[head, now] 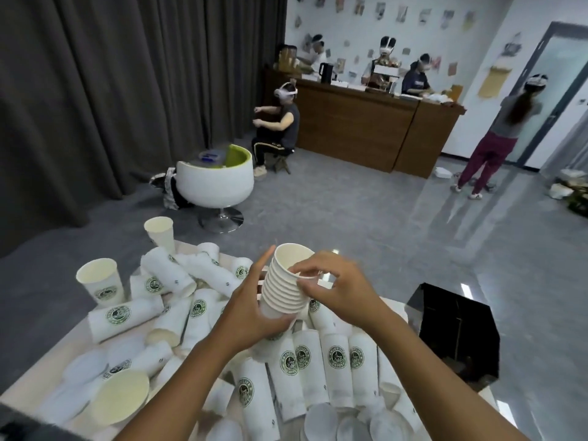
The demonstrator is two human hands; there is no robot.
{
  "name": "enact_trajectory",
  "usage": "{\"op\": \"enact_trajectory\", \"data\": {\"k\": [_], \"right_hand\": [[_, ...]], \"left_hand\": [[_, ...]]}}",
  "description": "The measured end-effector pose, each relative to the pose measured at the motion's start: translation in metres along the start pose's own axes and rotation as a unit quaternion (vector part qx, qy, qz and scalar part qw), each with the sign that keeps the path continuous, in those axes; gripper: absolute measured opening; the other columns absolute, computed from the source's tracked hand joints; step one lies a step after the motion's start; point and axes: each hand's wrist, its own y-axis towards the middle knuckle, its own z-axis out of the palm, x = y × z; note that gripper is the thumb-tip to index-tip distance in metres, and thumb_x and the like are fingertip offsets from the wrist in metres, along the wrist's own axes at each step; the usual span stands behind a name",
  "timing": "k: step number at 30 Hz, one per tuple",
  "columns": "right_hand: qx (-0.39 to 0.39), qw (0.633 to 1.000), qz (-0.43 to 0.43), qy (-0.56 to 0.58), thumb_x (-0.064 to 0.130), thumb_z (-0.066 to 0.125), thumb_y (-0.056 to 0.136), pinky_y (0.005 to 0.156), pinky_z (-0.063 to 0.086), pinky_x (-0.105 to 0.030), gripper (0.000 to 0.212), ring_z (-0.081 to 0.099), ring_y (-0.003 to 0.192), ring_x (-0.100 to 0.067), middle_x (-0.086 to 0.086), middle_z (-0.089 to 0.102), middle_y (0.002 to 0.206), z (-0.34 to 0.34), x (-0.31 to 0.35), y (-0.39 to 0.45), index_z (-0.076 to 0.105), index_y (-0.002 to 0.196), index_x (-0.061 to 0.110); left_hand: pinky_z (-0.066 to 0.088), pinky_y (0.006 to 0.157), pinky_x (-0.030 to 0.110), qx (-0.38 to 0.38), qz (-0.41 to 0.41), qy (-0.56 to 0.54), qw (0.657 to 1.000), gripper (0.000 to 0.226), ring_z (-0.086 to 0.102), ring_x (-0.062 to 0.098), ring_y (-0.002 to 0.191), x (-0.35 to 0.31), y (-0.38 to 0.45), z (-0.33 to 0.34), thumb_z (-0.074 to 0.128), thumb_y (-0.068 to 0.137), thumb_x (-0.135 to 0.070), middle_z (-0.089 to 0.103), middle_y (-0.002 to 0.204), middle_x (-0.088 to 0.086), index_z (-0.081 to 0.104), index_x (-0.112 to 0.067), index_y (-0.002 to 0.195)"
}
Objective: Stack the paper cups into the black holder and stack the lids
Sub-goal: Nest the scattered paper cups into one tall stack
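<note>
Frame centre: the left hand (pixel 251 308) grasps the nested stack (pixel 283 289) low to steady it, while the right hand (pixel 331 286) pinches its upper rims, likely squaring them. The holder (pixel 458 332) waits lower right; loose cups (pixel 125 316) and lids (pixel 84 366) litter the table (pixel 74 337).

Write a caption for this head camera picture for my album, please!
Two hands, left and right, hold a nested stack of white paper cups above scattered cups.

White paper cups (pixel 288 286) with green logos, black holder (pixel 458 329), grey curtain (pixel 111 90)
</note>
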Motion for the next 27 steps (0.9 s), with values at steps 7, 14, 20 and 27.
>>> {"op": "enact_trajectory", "data": {"k": [7, 14, 20, 27], "right_hand": [[-0.049, 0.999, 0.009, 0.000, 0.026, 0.078, 0.086, 0.089, 0.051, -0.027, 0.041, 0.059, 0.118, -0.019, 0.012, 0.063, 0.124, 0.018, 0.012, -0.017, 0.068, 0.125, 0.032], [-0.051, 0.987, 0.154, -0.016, 0.022, 0.080, 0.087, 0.089, 0.053, -0.030, 0.051, 0.056, 0.116, -0.007, 0.022, 0.057, 0.126, 0.033, -0.009, -0.074, 0.061, 0.129, 0.043], [-0.035, 0.968, 0.250, -0.012, 0.023, 0.082, 0.084, 0.083, 0.047, -0.017, 0.057, 0.054, 0.111, 0.004, 0.018, 0.055, 0.129, 0.051, -0.040, -0.122, 0.058, 0.133, 0.040], [0.060, 0.967, 0.241, 0.049, 0.022, 0.084, 0.083, 0.083, 0.042, -0.008, 0.066, 0.053, 0.111, 0.003, 0.017, 0.052, 0.134, 0.096, -0.060, -0.141, 0.053, 0.139, 0.039]], "left_hand": [[0.054, 0.093, 0.022, -0.003, 0.004, -0.008, 1.000, 0.115, 0.054, -0.006, 0.121, 0.018, -0.023, -0.019, 0.095, 0.068, -0.033, 0.050, 0.130, -0.038, 0.019, -0.068, 0.147], [0.053, 0.090, 0.015, -0.024, -0.015, -0.054, 0.998, 0.128, 0.056, -0.012, 0.118, 0.044, -0.050, -0.041, 0.099, 0.063, -0.016, 0.043, 0.141, -0.025, 0.018, -0.064, 0.149], [0.052, 0.085, 0.009, -0.065, -0.014, -0.084, 0.994, 0.124, 0.055, -0.017, 0.120, 0.051, -0.063, -0.042, 0.094, 0.062, -0.007, 0.041, 0.142, -0.028, 0.020, -0.061, 0.145], [0.055, 0.093, 0.018, -0.119, -0.030, -0.068, 0.990, 0.129, 0.054, 0.002, 0.134, 0.046, -0.061, -0.044, 0.094, 0.059, -0.018, 0.039, 0.157, -0.014, 0.017, -0.051, 0.157]]}}
